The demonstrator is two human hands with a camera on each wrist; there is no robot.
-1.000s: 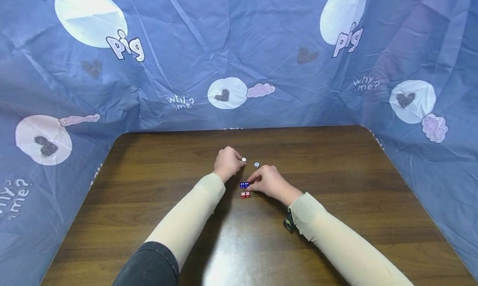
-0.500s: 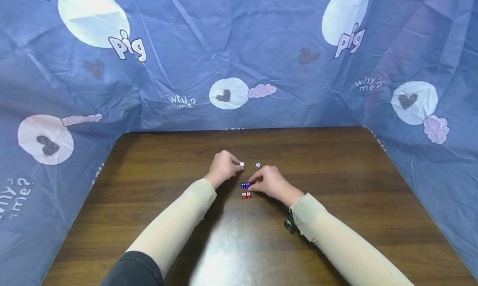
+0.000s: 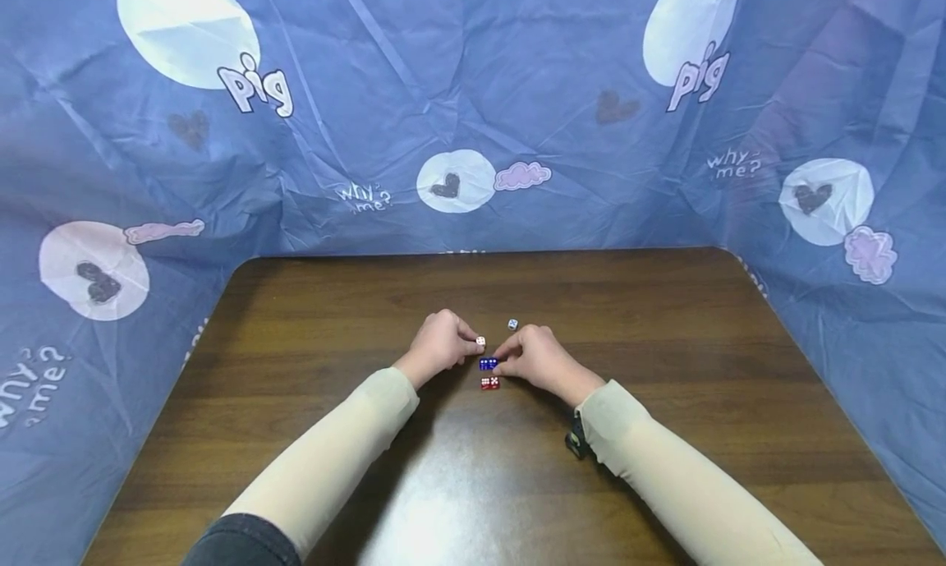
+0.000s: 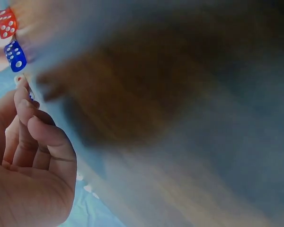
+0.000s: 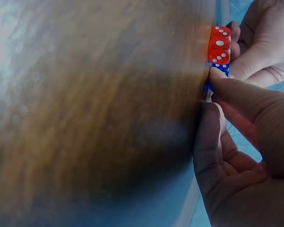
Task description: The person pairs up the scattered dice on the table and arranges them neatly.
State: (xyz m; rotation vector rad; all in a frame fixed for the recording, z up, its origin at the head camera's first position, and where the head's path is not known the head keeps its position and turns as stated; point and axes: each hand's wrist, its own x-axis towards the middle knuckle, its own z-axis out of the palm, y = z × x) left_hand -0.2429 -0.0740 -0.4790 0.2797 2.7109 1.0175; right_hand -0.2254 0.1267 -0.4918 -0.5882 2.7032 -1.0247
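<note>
In the head view, my left hand (image 3: 442,344) pinches a white die (image 3: 480,341) between thumb and fingertips, just behind the blue dice (image 3: 484,364). My right hand (image 3: 541,361) grips the right end of that blue row, its index finger behind and its thumb in front. From the right wrist, the thumb (image 5: 241,92) covers much of a blue die (image 5: 221,67). Red dice (image 3: 489,383) lie in a row on the near side of the blue ones. A white die with blue pips (image 3: 513,324) lies apart, beyond my right hand.
The dice are on a brown wooden table (image 3: 628,303) with rounded far corners. A blue printed cloth (image 3: 369,122) hangs behind it and at both sides. Light glares off the near middle of the tabletop.
My left hand has drawn the white die nearer, from beside the other white die to just behind the blue dice. My right hand stays at the blue dice.
</note>
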